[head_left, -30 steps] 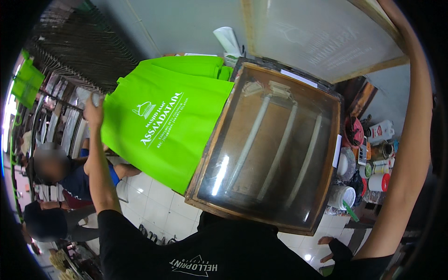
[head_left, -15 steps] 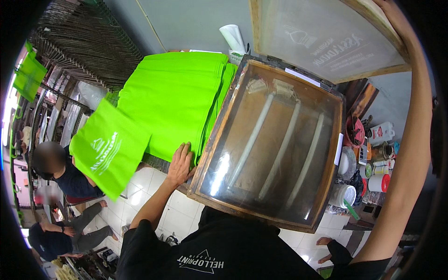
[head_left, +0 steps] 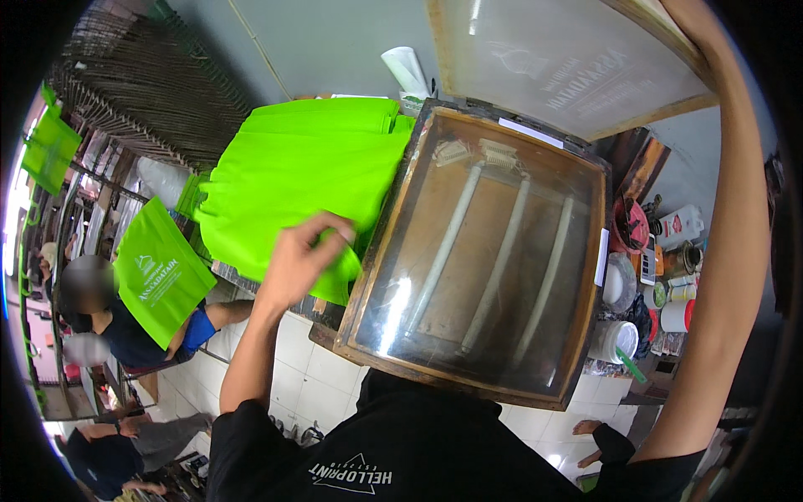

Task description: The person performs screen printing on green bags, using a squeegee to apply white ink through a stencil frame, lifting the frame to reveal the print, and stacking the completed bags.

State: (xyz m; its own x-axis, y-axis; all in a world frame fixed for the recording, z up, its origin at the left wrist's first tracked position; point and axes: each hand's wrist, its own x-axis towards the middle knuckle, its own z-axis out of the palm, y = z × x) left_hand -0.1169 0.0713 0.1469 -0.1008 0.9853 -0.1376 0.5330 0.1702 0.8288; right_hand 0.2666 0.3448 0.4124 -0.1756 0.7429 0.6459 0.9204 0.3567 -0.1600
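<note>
My left hand (head_left: 303,255) is closed at the near right corner of a pile of bright green fabric bags (head_left: 293,184), with the top bag's edge bunched up under its fingers. At the upper right my right hand (head_left: 696,23) grips the outer edge of a raised, tilted screen-printing frame (head_left: 535,75); its fingers are partly cut off by the picture's rim. White lettering shows on the mesh. Below the raised frame, a wooden box with a clear top (head_left: 485,251) stands beside the pile, several pale tubes visible inside.
A seated co-worker (head_left: 125,335) on the left is behind a printed green bag (head_left: 163,272). Another person (head_left: 109,456) is at the lower left. A wire drying rack (head_left: 142,92) stands at the far left. Tubs and bottles, including a white bucket (head_left: 615,341), crowd the right side.
My left hand has lifted from lying flat by the pile's corner and closed on the bag edge. The printed bag has moved left, away from the pile. My right hand still holds the frame up.
</note>
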